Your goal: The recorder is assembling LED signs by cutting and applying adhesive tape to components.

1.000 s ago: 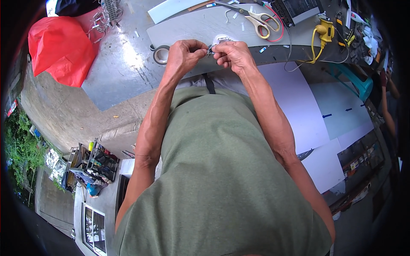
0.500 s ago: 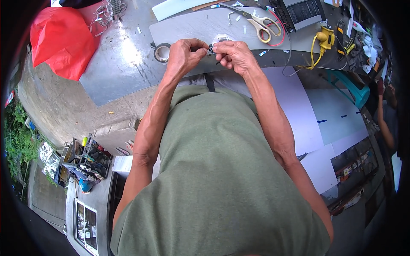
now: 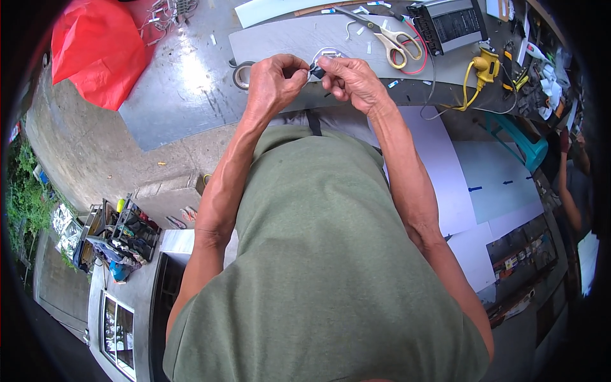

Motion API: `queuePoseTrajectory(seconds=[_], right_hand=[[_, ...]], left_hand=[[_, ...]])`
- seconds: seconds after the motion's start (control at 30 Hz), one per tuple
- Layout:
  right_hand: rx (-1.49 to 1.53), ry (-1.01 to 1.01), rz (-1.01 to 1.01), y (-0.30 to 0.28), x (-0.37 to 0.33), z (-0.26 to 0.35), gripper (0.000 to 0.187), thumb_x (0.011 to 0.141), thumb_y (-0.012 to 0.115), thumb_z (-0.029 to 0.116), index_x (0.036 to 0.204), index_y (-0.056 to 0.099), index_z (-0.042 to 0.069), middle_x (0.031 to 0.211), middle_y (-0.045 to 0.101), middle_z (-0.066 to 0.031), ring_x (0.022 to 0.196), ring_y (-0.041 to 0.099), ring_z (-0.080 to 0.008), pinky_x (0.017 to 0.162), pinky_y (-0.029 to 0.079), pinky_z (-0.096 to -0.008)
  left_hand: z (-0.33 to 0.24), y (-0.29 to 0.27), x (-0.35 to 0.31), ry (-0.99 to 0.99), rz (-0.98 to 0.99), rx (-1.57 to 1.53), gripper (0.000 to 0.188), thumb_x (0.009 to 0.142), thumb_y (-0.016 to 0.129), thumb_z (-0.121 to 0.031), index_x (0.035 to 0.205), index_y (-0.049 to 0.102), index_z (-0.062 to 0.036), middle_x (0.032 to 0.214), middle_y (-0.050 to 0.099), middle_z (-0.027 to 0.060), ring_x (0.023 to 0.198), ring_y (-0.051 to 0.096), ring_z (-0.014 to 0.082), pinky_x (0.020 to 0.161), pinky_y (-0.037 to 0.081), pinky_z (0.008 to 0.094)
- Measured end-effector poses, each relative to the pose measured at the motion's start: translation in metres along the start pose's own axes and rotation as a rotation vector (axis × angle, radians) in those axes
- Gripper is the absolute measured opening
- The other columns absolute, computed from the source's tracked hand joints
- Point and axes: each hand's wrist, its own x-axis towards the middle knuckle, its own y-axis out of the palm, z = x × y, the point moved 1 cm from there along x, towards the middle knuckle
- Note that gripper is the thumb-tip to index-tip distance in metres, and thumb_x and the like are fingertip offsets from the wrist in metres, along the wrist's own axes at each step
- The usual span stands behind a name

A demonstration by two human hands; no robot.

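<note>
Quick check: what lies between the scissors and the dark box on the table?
In the head view, a red wire curves through the gap between the scissors and the dark box.

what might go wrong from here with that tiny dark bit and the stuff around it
The small dark piece at the fingertips of the left hand and right hand could slip and drop. The tape roll lies right beside the left hand, so a sideways move might knock it. The thin grey cable droops past the edge of the table, where a passing arm might snag it.
</note>
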Motion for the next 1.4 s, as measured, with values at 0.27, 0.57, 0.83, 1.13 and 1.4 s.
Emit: queuePoseTrajectory(seconds=[0.27, 0.57, 0.83, 1.13, 1.4], right_hand=[[0.030, -0.130, -0.093, 0.011, 0.009, -0.004, 0.015, 0.088, 0.079, 0.019, 0.087, 0.072, 0.006, 0.060, 0.058, 0.0018, 0.041, 0.040, -0.0027, 0.039, 0.027, -0.0198], [0.331, -0.207, -0.048, 0.023, 0.010, -0.015, 0.011, 0.090, 0.076, 0.017, 0.088, 0.071, 0.007, 0.060, 0.056, 0.0025, 0.042, 0.038, -0.0043, 0.040, 0.027, -0.0220], [0.357, -0.233, -0.048, 0.024, 0.009, -0.016, 0.011, 0.089, 0.077, 0.015, 0.084, 0.071, 0.007, 0.060, 0.056, 0.0022, 0.043, 0.039, -0.0047, 0.040, 0.027, -0.0219], [0.251, -0.213, -0.125, 0.028, 0.009, -0.020, 0.015, 0.087, 0.079, 0.016, 0.083, 0.068, 0.007, 0.060, 0.056, 0.0028, 0.043, 0.039, -0.0042, 0.039, 0.027, -0.0209], [0.353, -0.177, -0.035, 0.030, 0.012, -0.022, 0.015, 0.087, 0.079, 0.016, 0.082, 0.067, 0.008, 0.058, 0.055, 0.0026, 0.042, 0.039, -0.0048, 0.040, 0.027, -0.0218]], left_hand=[[-0.009, -0.004, -0.004, 0.006, -0.019, -0.055, 0.026, 0.085, 0.072, -0.019, 0.102, 0.075, 0.0001, 0.078, 0.073, 0.0061, 0.073, 0.065, 0.0100, 0.068, 0.052, 0.0263], [0.001, -0.004, -0.002, -0.042, 0.009, -0.387, 0.033, 0.085, 0.074, -0.020, 0.114, 0.072, -0.0042, 0.079, 0.068, -0.0005, 0.071, 0.056, 0.0073, 0.064, 0.045, 0.0236], [0.016, 0.001, 0.001, 0.100, 0.008, -0.384, 0.034, 0.086, 0.077, -0.020, 0.117, 0.073, -0.0058, 0.086, 0.072, 0.0020, 0.077, 0.063, 0.0087, 0.065, 0.049, 0.0235], [0.012, 0.006, -0.005, 0.169, -0.177, -0.034, 0.033, 0.081, 0.080, -0.014, 0.112, 0.073, -0.0063, 0.085, 0.076, 0.0067, 0.074, 0.069, 0.0093, 0.069, 0.054, 0.0259], [0.015, 0.004, -0.002, 0.089, -0.224, 0.101, 0.024, 0.078, 0.079, -0.014, 0.101, 0.075, -0.0059, 0.077, 0.075, 0.0044, 0.068, 0.066, 0.0079, 0.067, 0.054, 0.0255]])
